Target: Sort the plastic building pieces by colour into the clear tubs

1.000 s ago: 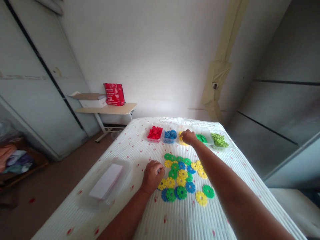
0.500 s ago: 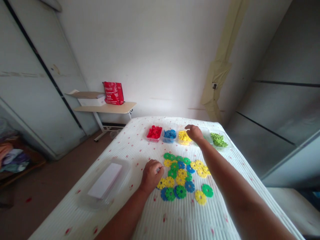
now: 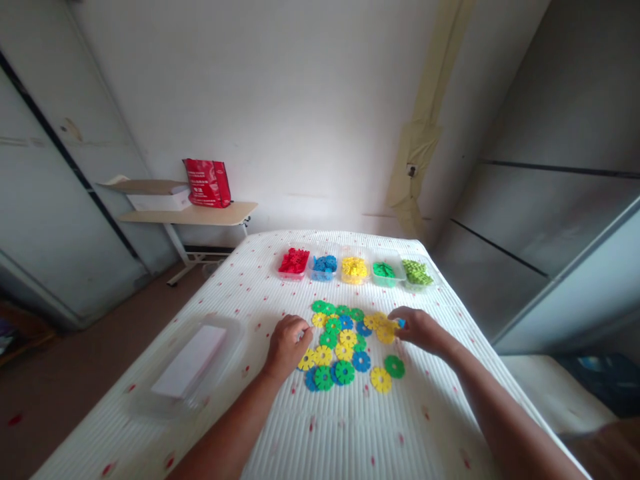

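My left hand [image 3: 289,343] rests curled on the cloth at the left edge of the laid-out discs; a small pale bit shows between its fingers, too little to name. My right hand [image 3: 417,327] is at the right side, its fingers closed about a blue snowflake disc [image 3: 401,323], of which only a small part shows. Its fingertips reach the overlapping yellow snowflake discs [image 3: 385,333]. Between my hands lie green discs [image 3: 333,325], blue discs [image 3: 361,361] and more yellow discs [image 3: 348,338], many overlapping. A yellow disc [image 3: 381,379] and a green disc [image 3: 395,367] lie nearer me.
Along the far side stand clear tubs of red pieces [image 3: 294,261], blue pieces [image 3: 324,265], yellow pieces [image 3: 355,268], green pieces [image 3: 385,270] and light green pieces [image 3: 417,271]. A clear lid [image 3: 227,347] with a white box [image 3: 193,360] lies left. A side table [image 3: 200,215] holds a red bag [image 3: 207,183].
My right hand has come back from above the yellow and green tubs to the right-hand yellow discs. My left hand keeps its place beside the discs. The view has shifted slightly right.
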A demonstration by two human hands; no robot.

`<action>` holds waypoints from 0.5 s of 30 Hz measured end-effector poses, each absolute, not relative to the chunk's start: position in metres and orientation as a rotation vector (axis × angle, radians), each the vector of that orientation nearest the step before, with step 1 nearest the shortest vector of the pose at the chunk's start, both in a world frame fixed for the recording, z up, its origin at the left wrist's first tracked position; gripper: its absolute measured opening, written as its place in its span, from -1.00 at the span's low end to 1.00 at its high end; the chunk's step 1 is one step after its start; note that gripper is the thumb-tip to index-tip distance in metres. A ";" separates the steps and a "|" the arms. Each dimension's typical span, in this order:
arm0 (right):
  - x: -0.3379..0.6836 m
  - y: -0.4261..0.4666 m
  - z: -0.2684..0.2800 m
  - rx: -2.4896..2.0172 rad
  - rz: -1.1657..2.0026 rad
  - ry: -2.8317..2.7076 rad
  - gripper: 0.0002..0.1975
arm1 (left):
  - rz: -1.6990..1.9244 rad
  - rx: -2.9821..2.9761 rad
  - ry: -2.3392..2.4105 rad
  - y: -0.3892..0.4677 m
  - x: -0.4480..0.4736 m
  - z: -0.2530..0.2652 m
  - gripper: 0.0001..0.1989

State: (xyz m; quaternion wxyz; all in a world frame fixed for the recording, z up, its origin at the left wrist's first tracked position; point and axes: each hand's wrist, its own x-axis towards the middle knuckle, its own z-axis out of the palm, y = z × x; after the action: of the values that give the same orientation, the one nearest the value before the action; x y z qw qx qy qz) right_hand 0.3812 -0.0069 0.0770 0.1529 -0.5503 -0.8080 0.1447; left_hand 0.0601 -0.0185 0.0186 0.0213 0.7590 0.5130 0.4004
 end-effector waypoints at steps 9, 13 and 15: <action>0.377 -0.010 0.065 -1.876 0.310 -2.351 -0.57 | 1.236 2.364 1.641 -0.019 0.061 0.021 -0.77; 0.377 -0.008 0.069 -1.979 0.161 -2.210 -0.63 | 1.219 2.364 1.623 -0.018 0.061 0.019 -0.77; 0.372 -0.005 0.070 -1.959 0.095 -2.150 -0.65 | 1.213 2.364 1.613 -0.018 0.061 0.019 -0.77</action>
State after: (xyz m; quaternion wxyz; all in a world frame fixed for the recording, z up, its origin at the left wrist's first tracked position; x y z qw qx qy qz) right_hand 0.3724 -0.0050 0.0702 0.1153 -0.6687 -0.7338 0.0323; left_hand 0.0611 -0.0183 0.0186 0.0167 0.7604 0.5190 0.3901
